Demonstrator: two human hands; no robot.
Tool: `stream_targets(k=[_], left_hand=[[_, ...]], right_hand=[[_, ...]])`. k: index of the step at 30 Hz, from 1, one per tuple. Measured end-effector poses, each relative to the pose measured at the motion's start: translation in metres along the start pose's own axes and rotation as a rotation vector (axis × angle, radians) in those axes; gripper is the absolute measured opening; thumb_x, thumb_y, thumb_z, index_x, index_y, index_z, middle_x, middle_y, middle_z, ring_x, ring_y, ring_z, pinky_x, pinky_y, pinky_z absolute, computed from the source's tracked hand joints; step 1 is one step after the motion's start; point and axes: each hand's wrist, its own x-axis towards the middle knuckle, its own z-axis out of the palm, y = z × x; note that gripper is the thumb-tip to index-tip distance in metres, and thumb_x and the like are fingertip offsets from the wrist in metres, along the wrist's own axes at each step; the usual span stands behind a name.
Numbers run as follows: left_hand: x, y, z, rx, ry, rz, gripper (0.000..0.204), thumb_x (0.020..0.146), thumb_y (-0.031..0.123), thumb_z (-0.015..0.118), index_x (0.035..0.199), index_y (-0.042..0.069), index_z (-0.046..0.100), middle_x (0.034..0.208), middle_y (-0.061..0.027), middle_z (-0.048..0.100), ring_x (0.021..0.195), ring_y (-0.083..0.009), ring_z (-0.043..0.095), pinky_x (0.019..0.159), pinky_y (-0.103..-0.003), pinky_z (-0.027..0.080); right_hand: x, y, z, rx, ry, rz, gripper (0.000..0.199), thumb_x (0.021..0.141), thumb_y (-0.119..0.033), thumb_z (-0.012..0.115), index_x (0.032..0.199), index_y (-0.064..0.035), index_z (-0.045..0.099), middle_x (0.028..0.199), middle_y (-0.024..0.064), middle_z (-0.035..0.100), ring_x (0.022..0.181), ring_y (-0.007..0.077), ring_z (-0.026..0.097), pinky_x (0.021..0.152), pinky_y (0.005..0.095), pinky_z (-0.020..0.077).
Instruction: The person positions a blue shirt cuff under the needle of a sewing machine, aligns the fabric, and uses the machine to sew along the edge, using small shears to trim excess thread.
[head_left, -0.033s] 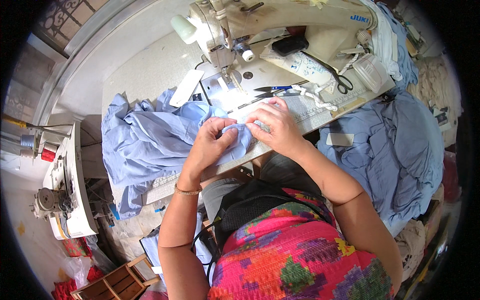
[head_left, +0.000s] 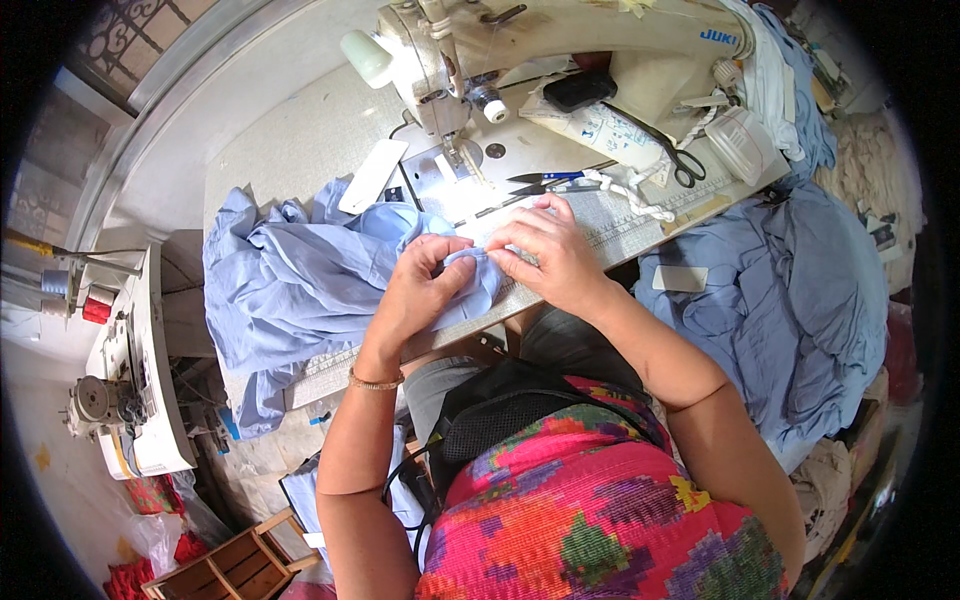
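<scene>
A light blue garment (head_left: 300, 275) lies bunched on the left part of the sewing table, one edge of it drawn up between my hands. My left hand (head_left: 425, 275) pinches that edge between thumb and fingers. Just to its right, the thumb and forefinger of my right hand (head_left: 545, 250) are closed on the same edge, with the other fingers curled above. Beyond my hands is the needle area of a sewing machine (head_left: 430, 90), lit by its lamp; no cloth lies under the needle. The garment's far folds are partly hidden beneath one another.
Blue-handled snips (head_left: 560, 178), a white cord (head_left: 640, 200), black scissors (head_left: 686, 165) and a clear plastic box (head_left: 740, 145) lie right of the needle. More blue cloth (head_left: 770, 300) is heaped at right. A second machine (head_left: 135, 370) stands left, above a wooden crate (head_left: 235, 565).
My right hand has shifted very slightly left, toward my left hand, along the garment's edge. My left hand and the rest look the same.
</scene>
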Motion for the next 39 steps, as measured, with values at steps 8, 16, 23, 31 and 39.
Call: stream_targets(k=[8, 16, 23, 31, 39], left_hand=[[0.001, 0.003, 0.000, 0.076, -0.028, 0.107, 0.021, 0.080, 0.015, 0.061, 0.096, 0.001, 0.063, 0.092, -0.0083, 0.060, 0.092, -0.0197, 0.050, 0.084, -0.030, 0.039], [0.001, 0.000, 0.002, 0.194, 0.002, 0.145, 0.021, 0.079, 0.014, 0.062, 0.096, 0.002, 0.064, 0.092, -0.0085, 0.059, 0.092, -0.0205, 0.049, 0.083, -0.030, 0.039], [-0.001, 0.000, 0.001, 0.040, 0.017, 0.030, 0.023, 0.078, 0.013, 0.062, 0.097, 0.001, 0.063, 0.090, -0.0084, 0.058, 0.088, -0.0178, 0.051, 0.080, -0.028, 0.041], [0.000, -0.005, -0.001, -0.019, 0.008, 0.043, 0.023, 0.079, 0.012, 0.061, 0.098, 0.000, 0.062, 0.089, -0.0081, 0.058, 0.088, -0.0168, 0.052, 0.081, -0.027, 0.040], [0.000, -0.002, -0.002, -0.062, -0.022, 0.054, 0.021, 0.080, 0.011, 0.059, 0.097, 0.000, 0.063, 0.087, -0.0066, 0.059, 0.086, -0.0159, 0.051, 0.080, -0.027, 0.040]], right_hand=[[0.007, -0.003, 0.001, -0.142, -0.010, -0.087, 0.010, 0.080, -0.021, 0.059, 0.079, -0.0110, 0.059, 0.079, 0.0018, 0.056, 0.082, 0.0184, 0.055, 0.089, 0.0408, 0.0304], [0.013, -0.008, 0.001, -0.232, -0.051, -0.186, 0.009, 0.075, -0.017, 0.060, 0.078, -0.0088, 0.058, 0.079, 0.0024, 0.055, 0.082, 0.0189, 0.055, 0.090, 0.0412, 0.0320], [0.003, -0.002, 0.008, -0.220, 0.052, -0.064, 0.008, 0.073, -0.013, 0.061, 0.076, -0.0085, 0.055, 0.079, 0.0031, 0.055, 0.080, 0.0207, 0.055, 0.087, 0.0391, 0.0340], [0.000, -0.001, 0.006, 0.081, 0.028, -0.083, 0.010, 0.077, -0.016, 0.063, 0.085, -0.0113, 0.060, 0.084, 0.0011, 0.059, 0.082, 0.0193, 0.056, 0.082, 0.0363, 0.0367], [-0.001, -0.001, 0.011, 0.024, 0.035, -0.122, 0.010, 0.077, -0.016, 0.062, 0.086, -0.0117, 0.060, 0.083, 0.0010, 0.059, 0.082, 0.0183, 0.057, 0.083, 0.0363, 0.0376]])
